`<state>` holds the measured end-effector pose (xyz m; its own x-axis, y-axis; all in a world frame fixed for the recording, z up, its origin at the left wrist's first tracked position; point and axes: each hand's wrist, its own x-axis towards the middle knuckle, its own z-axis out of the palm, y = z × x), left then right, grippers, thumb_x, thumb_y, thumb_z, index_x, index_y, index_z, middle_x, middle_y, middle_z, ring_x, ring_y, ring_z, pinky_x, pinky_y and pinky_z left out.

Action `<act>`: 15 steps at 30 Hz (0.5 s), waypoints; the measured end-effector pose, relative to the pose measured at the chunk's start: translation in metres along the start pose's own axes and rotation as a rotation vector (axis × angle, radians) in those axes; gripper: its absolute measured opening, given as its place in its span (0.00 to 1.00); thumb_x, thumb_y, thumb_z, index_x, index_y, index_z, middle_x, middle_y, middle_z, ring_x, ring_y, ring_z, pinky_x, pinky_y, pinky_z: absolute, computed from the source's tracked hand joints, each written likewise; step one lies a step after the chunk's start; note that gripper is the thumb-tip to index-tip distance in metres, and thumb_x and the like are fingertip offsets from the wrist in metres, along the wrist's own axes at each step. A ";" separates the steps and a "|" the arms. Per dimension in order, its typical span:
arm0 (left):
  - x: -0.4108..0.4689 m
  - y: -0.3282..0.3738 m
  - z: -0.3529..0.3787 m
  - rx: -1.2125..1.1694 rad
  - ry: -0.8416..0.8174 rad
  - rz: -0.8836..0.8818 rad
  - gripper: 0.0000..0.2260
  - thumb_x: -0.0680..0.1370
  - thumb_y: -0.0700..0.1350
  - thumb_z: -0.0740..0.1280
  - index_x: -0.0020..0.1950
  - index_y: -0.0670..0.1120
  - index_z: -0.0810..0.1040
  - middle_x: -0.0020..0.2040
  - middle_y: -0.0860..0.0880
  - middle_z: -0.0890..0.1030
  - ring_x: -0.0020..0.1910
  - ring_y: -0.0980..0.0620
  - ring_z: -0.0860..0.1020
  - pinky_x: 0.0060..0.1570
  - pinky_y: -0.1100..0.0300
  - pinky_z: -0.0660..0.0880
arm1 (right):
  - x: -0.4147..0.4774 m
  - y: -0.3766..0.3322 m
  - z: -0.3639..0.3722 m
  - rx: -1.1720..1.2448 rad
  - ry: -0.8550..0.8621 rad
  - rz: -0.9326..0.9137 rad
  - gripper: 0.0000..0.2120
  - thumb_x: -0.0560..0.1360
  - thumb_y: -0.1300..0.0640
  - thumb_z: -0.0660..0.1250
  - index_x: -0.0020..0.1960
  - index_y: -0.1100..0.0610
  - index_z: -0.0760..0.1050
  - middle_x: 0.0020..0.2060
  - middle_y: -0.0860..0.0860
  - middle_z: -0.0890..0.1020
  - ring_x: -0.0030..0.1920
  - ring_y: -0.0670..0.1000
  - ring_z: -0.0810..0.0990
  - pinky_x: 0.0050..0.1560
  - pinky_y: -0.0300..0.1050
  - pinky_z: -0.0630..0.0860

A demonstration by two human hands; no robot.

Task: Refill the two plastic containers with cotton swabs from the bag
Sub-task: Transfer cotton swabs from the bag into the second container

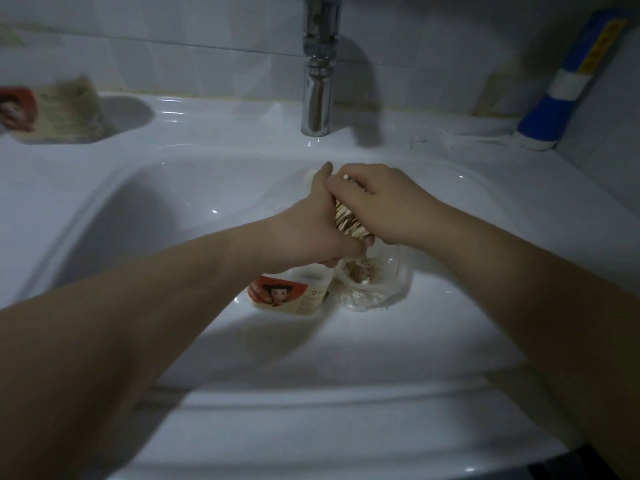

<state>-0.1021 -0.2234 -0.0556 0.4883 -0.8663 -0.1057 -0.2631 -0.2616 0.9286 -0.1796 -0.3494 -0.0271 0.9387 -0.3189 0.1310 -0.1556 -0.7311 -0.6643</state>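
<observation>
1. Wooden-stemmed cotton swabs (347,220) were bunched between both hands over the white sink (194,188), in front of the tap (317,81).
2. The left hand (313,233) was closed around the bundle from the left; the right hand (377,202) was clamped over it from above and the right.
3. A clear plastic container (375,282), partly filled, sat in the basin directly under the bundle, beside a labelled tub (289,294).
4. The bag (59,110) lay blurred in the soap recess, well apart.
5. To do this well, the stems probably needed squaring parallel, then lowering end-first into the container's mouth, easing the grip only once inside, lest strays scatter into the basin.
</observation>
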 end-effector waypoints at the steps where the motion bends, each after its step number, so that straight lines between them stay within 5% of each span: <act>1: -0.001 -0.001 -0.001 0.008 0.004 -0.004 0.58 0.73 0.34 0.74 0.80 0.55 0.28 0.50 0.46 0.81 0.34 0.55 0.81 0.35 0.61 0.80 | 0.000 0.001 0.001 -0.008 -0.014 -0.006 0.16 0.81 0.41 0.59 0.40 0.47 0.76 0.30 0.47 0.83 0.23 0.49 0.81 0.21 0.38 0.69; 6: -0.004 -0.002 -0.006 0.040 0.023 -0.019 0.57 0.73 0.34 0.73 0.80 0.58 0.31 0.46 0.44 0.83 0.29 0.56 0.80 0.33 0.61 0.80 | -0.003 0.003 0.009 0.237 0.014 0.082 0.13 0.79 0.46 0.65 0.39 0.50 0.77 0.24 0.48 0.78 0.21 0.50 0.74 0.21 0.38 0.66; 10: -0.005 0.005 -0.011 -0.206 0.031 -0.043 0.48 0.73 0.32 0.72 0.81 0.59 0.49 0.46 0.41 0.82 0.31 0.52 0.80 0.32 0.61 0.77 | 0.001 0.000 0.009 0.306 0.165 0.099 0.14 0.74 0.49 0.68 0.31 0.51 0.76 0.19 0.49 0.74 0.18 0.51 0.72 0.20 0.37 0.64; 13: -0.007 0.013 -0.018 -0.645 -0.019 -0.101 0.25 0.80 0.44 0.70 0.75 0.46 0.67 0.55 0.37 0.83 0.46 0.44 0.84 0.42 0.53 0.82 | 0.004 0.001 0.005 0.420 0.278 0.141 0.15 0.71 0.49 0.67 0.28 0.52 0.73 0.19 0.48 0.70 0.17 0.51 0.69 0.22 0.38 0.63; 15: -0.010 0.015 -0.022 -0.853 0.073 -0.170 0.19 0.83 0.57 0.63 0.67 0.46 0.75 0.58 0.39 0.83 0.52 0.42 0.86 0.51 0.48 0.83 | 0.004 0.002 0.004 0.518 0.333 0.176 0.15 0.72 0.51 0.67 0.27 0.52 0.70 0.20 0.48 0.69 0.18 0.50 0.67 0.23 0.39 0.62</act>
<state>-0.0928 -0.2092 -0.0328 0.5241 -0.8074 -0.2710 0.5165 0.0483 0.8549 -0.1752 -0.3490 -0.0308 0.7538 -0.6388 0.1538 -0.0514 -0.2907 -0.9554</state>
